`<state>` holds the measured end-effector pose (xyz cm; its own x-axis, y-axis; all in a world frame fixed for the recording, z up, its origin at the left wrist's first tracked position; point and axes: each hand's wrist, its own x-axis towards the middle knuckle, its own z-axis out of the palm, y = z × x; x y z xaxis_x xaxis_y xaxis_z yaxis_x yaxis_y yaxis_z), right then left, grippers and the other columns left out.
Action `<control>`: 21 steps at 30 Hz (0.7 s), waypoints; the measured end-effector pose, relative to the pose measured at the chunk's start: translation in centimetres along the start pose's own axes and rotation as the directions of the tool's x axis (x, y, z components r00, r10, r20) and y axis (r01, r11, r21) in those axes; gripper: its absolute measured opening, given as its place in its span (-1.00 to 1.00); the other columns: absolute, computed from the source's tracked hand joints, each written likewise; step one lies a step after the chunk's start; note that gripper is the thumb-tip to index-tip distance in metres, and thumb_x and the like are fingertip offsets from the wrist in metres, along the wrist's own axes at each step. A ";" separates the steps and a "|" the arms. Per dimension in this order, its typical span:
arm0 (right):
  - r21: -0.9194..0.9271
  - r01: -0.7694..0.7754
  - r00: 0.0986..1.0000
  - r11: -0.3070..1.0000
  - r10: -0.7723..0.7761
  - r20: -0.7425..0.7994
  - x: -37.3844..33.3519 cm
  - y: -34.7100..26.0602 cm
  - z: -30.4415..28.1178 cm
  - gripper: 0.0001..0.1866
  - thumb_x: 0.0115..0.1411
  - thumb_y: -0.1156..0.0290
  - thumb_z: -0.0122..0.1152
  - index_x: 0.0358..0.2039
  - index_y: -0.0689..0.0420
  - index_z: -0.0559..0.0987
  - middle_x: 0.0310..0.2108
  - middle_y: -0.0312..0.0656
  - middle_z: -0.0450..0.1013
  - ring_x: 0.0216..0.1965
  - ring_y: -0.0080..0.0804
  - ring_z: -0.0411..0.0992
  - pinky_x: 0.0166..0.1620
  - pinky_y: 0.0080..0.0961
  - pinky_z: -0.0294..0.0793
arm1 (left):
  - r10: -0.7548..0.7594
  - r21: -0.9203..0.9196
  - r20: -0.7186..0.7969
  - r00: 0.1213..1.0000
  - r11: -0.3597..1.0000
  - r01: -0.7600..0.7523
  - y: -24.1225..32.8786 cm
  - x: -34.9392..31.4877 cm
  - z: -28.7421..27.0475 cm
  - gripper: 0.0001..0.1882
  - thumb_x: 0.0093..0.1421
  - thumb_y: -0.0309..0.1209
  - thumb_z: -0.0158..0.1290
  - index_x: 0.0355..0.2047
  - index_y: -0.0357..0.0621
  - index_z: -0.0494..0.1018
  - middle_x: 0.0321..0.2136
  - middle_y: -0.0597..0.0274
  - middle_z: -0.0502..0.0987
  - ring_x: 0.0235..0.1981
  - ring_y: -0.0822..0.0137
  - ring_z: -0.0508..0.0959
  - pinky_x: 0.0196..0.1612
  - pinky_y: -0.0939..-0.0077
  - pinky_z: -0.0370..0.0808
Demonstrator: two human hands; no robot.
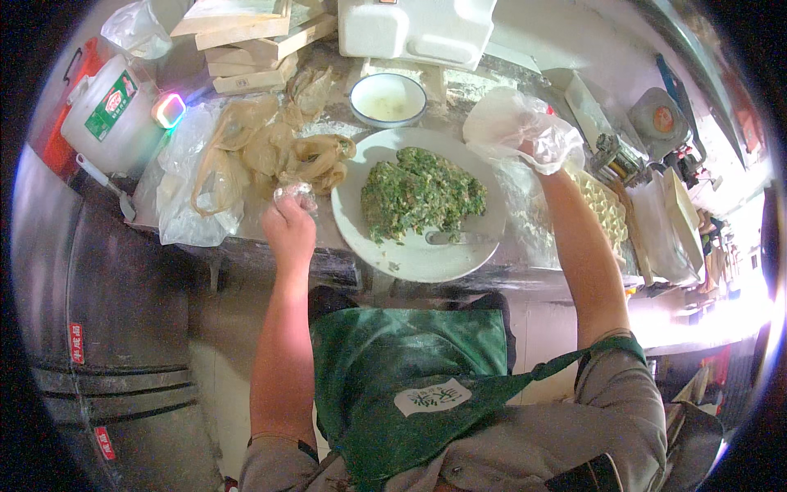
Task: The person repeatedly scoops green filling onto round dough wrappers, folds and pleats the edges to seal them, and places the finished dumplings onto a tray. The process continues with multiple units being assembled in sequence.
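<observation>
A large white plate (348,209) stands in front of me, heaped with a chopped green filling (418,193). Left of the plate my left hand (291,221) is closed, with a bit of something white at its fingers that I cannot make out. Tan plastic bags (254,152) lie just beyond that hand. On the other side, my right hand (539,157) reaches into or behind a clear plastic bag (512,123), which hides its fingers. A pale handle, perhaps a spoon's (463,239), rests at the near edge of the filling.
Behind the plate stands a white bowl with a blue rim (388,100), holding pale liquid. Wooden boxes (254,74) are stacked at the back left, near a white bucket (111,115) and a glowing lamp (169,111). A yellowish egg tray (597,205) lies to the right.
</observation>
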<state>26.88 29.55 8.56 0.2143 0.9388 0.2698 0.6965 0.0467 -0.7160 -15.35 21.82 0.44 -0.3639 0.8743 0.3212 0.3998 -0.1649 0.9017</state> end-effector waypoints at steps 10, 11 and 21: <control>0.918 -0.351 0.936 0.184 0.039 0.350 -21.9 -6.9 -1.0 -0.42 -0.19 0.58 0.50 -0.08 0.29 0.50 -0.17 -0.06 0.57 -0.13 -0.23 0.55 -0.01 -0.28 0.54 | 0.181 -0.655 0.083 0.980 0.751 -0.084 4.7 -12.5 -0.9 -0.45 0.36 -0.01 -0.21 -0.19 -0.29 0.54 -0.36 0.10 0.60 -0.36 0.29 0.58 -0.29 0.49 0.50; 0.905 -0.401 0.915 0.140 0.007 0.404 -23.2 -7.6 -0.4 -0.43 -0.19 0.59 0.51 -0.10 0.28 0.50 -0.17 -0.07 0.57 -0.12 -0.22 0.55 0.02 -0.29 0.53 | 0.176 -0.635 0.223 0.959 0.772 0.006 6.5 -14.9 -0.2 -0.38 0.37 0.06 -0.24 -0.11 -0.30 0.51 -0.30 0.10 0.60 -0.28 0.30 0.59 -0.19 0.49 0.52; 0.639 -0.262 0.887 0.723 -0.080 0.454 -25.2 -13.0 4.1 -0.56 0.03 0.55 0.40 -0.07 0.30 0.48 -0.21 -0.19 0.54 -0.17 -0.45 0.49 -0.10 -0.48 0.51 | -0.038 -0.701 0.396 0.917 0.633 0.329 10.9 -17.1 -0.3 -0.59 0.25 -0.48 0.10 0.06 -0.41 0.35 -0.06 0.11 0.52 -0.07 0.40 0.52 0.01 0.49 0.47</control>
<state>9.56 6.65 8.44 -0.1766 0.9843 0.0038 0.0097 0.0056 -0.9999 -5.04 4.88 4.83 -0.0160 0.9892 0.1456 -0.4557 -0.1368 0.8795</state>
